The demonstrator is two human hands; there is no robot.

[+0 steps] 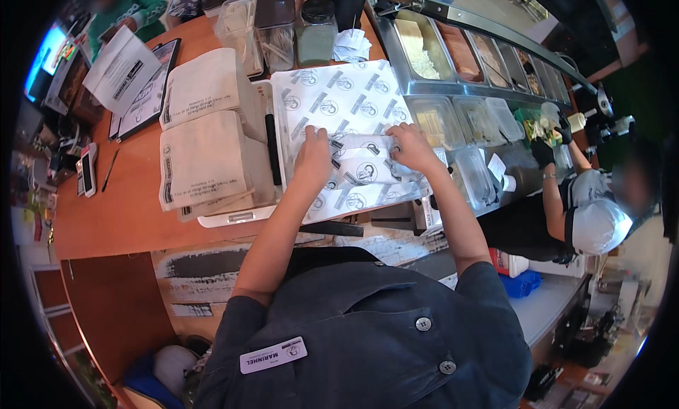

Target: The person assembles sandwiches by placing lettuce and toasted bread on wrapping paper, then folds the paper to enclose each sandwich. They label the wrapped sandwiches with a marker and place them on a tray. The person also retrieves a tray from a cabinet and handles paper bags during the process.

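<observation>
A parcel wrapped in white printed paper (356,164) lies in front of me on a stack of the same printed wrapping paper (339,93). At its left end is my left hand (314,157), fingers bent against the paper, thumb hidden. My right hand (414,148) grips the right end, where the paper is gathered and creased. What the wrapping encloses is hidden. Under the paper stack shows the rim of a white plastic tray (233,218). Two stacks of printed paper bags (204,159) stand just left of the wrapping paper.
Food pans (419,48) line a steel counter at the right, with clear plastic containers (432,120) before them. A co-worker's black-gloved hand (542,153) is near a salad container. Jars (316,37), a clipboard (143,98) and a card terminal (86,169) occupy the wooden counter.
</observation>
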